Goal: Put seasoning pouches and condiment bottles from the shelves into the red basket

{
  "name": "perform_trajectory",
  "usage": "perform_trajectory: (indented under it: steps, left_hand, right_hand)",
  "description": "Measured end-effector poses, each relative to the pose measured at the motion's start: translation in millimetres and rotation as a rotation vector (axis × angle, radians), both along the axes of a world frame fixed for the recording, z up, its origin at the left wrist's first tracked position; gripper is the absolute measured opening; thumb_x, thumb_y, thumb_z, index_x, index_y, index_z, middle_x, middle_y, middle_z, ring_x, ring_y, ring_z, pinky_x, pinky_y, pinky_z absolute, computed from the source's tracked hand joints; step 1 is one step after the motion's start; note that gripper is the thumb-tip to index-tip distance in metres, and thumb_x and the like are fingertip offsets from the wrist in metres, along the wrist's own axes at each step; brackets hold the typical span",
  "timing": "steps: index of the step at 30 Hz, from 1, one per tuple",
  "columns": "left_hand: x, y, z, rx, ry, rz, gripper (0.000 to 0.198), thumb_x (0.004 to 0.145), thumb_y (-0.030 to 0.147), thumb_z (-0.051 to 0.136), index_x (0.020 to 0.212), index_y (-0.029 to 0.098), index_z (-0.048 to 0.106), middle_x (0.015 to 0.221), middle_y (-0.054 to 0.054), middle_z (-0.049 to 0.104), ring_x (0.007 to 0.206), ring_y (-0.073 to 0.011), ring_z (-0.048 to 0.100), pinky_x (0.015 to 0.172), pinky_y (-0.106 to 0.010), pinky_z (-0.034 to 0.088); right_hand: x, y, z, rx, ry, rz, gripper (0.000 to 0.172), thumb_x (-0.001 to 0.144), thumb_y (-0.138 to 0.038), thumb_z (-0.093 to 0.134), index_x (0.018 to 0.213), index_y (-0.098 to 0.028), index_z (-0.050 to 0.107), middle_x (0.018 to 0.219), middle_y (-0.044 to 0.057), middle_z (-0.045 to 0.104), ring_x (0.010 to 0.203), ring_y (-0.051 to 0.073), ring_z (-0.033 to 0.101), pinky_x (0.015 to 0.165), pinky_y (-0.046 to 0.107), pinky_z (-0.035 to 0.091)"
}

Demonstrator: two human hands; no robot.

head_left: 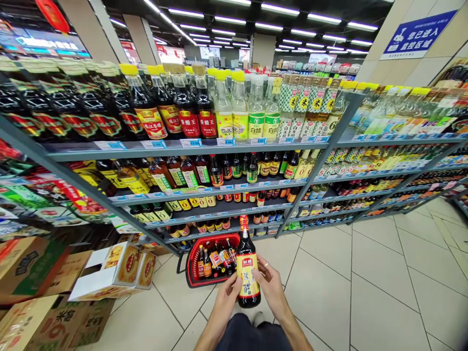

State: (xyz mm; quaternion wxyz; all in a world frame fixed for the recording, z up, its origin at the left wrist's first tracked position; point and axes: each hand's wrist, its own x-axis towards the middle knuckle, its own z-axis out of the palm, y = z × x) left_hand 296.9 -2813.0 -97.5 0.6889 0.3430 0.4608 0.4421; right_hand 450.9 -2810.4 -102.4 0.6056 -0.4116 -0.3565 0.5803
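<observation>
You are gripping a bottle of Chinese mature vinegar (247,275) between your left hand (227,295) and your right hand (269,287), with the fingers of both curling around its yellow label from either side. A ring (266,264) is showing on your right hand. The bottle is standing nearly upright above the tile floor (321,297), its red cap rising well above your hands. Just beyond it, a red shopping basket (190,273) is sitting on the floor, carrying several bottles (215,261). Metal store shelving (164,150) is running ahead and to your left, displaying bottled vinegars (237,109), while cardboard cartons (31,268) are lying on the floor beside it.
</observation>
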Motion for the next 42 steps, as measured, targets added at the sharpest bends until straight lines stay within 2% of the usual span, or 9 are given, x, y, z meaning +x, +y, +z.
perform_trajectory:
  steps: [11,15,18,22,27,31,35,39,42]
  left_hand:
    - [-21,4,-3.6,0.020,0.020,-0.145,0.065,0.081,0.060,0.073,0.127,0.014,0.071,0.126,-0.016,0.073,0.122,-0.0361,0.065,0.107,-0.051,0.051]
    - [-16,-2,-3.9,-0.001,0.026,-0.120,0.069,0.079,0.062,0.074,0.128,0.014,0.071,0.125,-0.017,0.073,0.114,-0.0351,0.069,0.106,-0.052,0.051]
    - [-3,-9,-4.2,-0.018,0.022,-0.081,0.068,0.077,0.062,0.076,0.128,0.016,0.071,0.129,-0.017,0.072,0.116,-0.0345,0.069,0.105,-0.050,0.052]
    - [31,-21,-4.6,-0.006,0.053,-0.094,0.066,0.079,0.060,0.076,0.128,0.016,0.070,0.130,-0.016,0.071,0.119,-0.0341,0.067,0.106,-0.049,0.052]
    - [95,-43,-7.9,0.010,0.100,-0.161,0.064,0.081,0.057,0.074,0.131,0.017,0.069,0.131,-0.015,0.071,0.119,-0.0337,0.067,0.108,-0.049,0.050]
    - [152,-68,-19.6,-0.015,0.148,-0.162,0.065,0.083,0.058,0.073,0.134,0.018,0.067,0.136,-0.015,0.068,0.123,-0.0345,0.065,0.108,-0.049,0.050]
    - [200,-100,-32.8,-0.033,0.133,-0.100,0.063,0.084,0.056,0.072,0.133,0.017,0.067,0.139,-0.015,0.066,0.128,-0.0343,0.061,0.108,-0.047,0.050]
    - [236,-129,-35.1,-0.048,0.116,-0.058,0.060,0.087,0.054,0.070,0.135,0.018,0.066,0.140,-0.014,0.066,0.128,-0.0335,0.062,0.107,-0.044,0.051]
    - [253,-142,-32.6,-0.059,0.126,-0.033,0.059,0.088,0.053,0.069,0.136,0.019,0.065,0.140,-0.014,0.066,0.129,-0.0332,0.061,0.107,-0.043,0.051]
  right_hand:
    - [-16,-9,-16.9,-0.092,-0.038,-0.060,0.059,0.080,-0.046,0.081,0.132,-0.024,0.067,0.130,0.011,0.072,0.119,0.029,0.068,0.104,0.048,0.055]
    - [-12,-11,-18.4,-0.085,-0.030,-0.050,0.058,0.079,-0.047,0.081,0.132,-0.024,0.067,0.129,0.010,0.073,0.117,0.028,0.069,0.103,0.047,0.056]
    - [-1,-15,-18.0,-0.059,-0.006,-0.037,0.060,0.078,-0.047,0.082,0.132,-0.024,0.067,0.130,0.010,0.072,0.116,0.028,0.069,0.102,0.045,0.057]
    - [31,-30,-19.7,-0.036,0.035,-0.047,0.061,0.080,-0.046,0.081,0.135,-0.026,0.065,0.133,0.010,0.071,0.116,0.028,0.069,0.099,0.044,0.059]
    - [97,-57,-32.4,-0.041,0.078,-0.067,0.063,0.080,-0.046,0.080,0.137,-0.023,0.064,0.132,0.011,0.071,0.118,0.030,0.069,0.100,0.047,0.058]
    - [157,-80,-47.1,-0.048,0.098,-0.043,0.064,0.079,-0.047,0.081,0.136,-0.024,0.064,0.133,0.012,0.071,0.115,0.030,0.070,0.099,0.049,0.059]
    - [207,-104,-59.8,-0.071,0.089,-0.004,0.063,0.078,-0.045,0.082,0.135,-0.023,0.066,0.135,0.012,0.069,0.117,0.030,0.068,0.104,0.047,0.056]
    - [240,-125,-67.5,-0.062,0.080,0.037,0.063,0.080,-0.042,0.081,0.138,-0.022,0.063,0.138,0.011,0.067,0.120,0.030,0.067,0.105,0.048,0.055]
    - [255,-134,-71.2,-0.065,0.116,0.072,0.065,0.082,-0.042,0.079,0.141,-0.022,0.060,0.140,0.012,0.066,0.121,0.031,0.067,0.107,0.049,0.054]
